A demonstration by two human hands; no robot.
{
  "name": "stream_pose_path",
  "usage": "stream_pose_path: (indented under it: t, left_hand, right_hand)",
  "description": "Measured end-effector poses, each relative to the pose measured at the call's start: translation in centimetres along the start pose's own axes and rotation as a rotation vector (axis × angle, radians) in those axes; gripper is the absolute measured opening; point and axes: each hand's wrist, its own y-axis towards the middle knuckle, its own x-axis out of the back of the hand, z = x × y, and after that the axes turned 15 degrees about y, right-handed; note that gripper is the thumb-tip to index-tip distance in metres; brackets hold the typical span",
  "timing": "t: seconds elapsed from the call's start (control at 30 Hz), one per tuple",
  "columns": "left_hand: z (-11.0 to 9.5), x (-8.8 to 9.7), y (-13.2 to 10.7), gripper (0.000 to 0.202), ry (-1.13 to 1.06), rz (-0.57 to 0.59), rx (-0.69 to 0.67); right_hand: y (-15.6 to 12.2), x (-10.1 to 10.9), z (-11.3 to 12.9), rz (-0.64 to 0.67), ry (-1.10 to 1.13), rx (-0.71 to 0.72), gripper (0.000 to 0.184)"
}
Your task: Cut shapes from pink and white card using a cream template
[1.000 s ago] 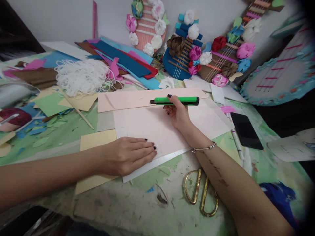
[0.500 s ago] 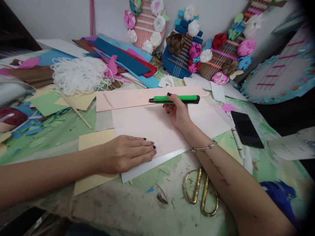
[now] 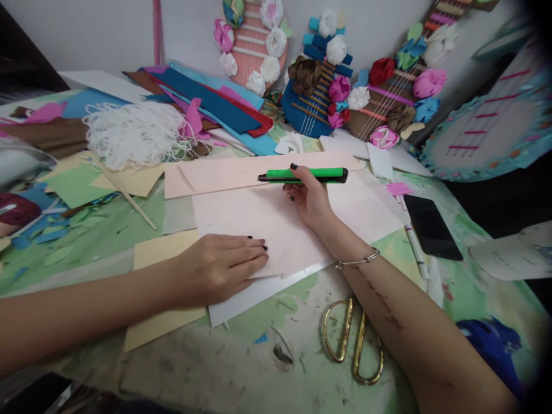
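My right hand [image 3: 311, 201] is closed around a green and black utility knife [image 3: 317, 175], held level above the paper with its tip pointing left. My left hand [image 3: 228, 265] lies palm down on a pale pink sheet [image 3: 267, 215], its fingers stretched out side by side near the front edge; the thumb is hidden. Under the pink sheet a white sheet [image 3: 233, 305] sticks out at the front. A folded pale pink strip [image 3: 224, 175] lies across the back, behind the knife. Below my right forearm rest gold-handled scissors [image 3: 340, 330], their blades hidden.
White cord [image 3: 133, 135] lies tangled at back left, beside coloured sheets [image 3: 207, 100]. Flower-decorated paper guitars [image 3: 310, 109] lean on the wall. A phone [image 3: 432, 227] and a white marker [image 3: 416, 251] are at right. A wooden stick [image 3: 129, 198] and yellow paper [image 3: 166, 253] lie left.
My left fingers have drawn back slightly to the left and bent a little on the pink sheet. The right hand keeps the knife in nearly the same place. The view has shifted slightly.
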Motion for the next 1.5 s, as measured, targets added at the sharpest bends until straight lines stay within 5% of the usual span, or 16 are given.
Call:
stream_pose_path:
  t: [0.2,1.5]
  left_hand:
    - [0.4,1.6,0.0,0.033,-0.031,0.130,-0.040]
    - [1.3,1.8,-0.6,0.033,0.042,0.089,-0.020]
  right_hand:
    - [0.0,0.1,-0.1,0.001,-0.014,-0.003,0.024]
    - [0.0,0.1,-0.1,-0.006,-0.019,-0.002,0.023]
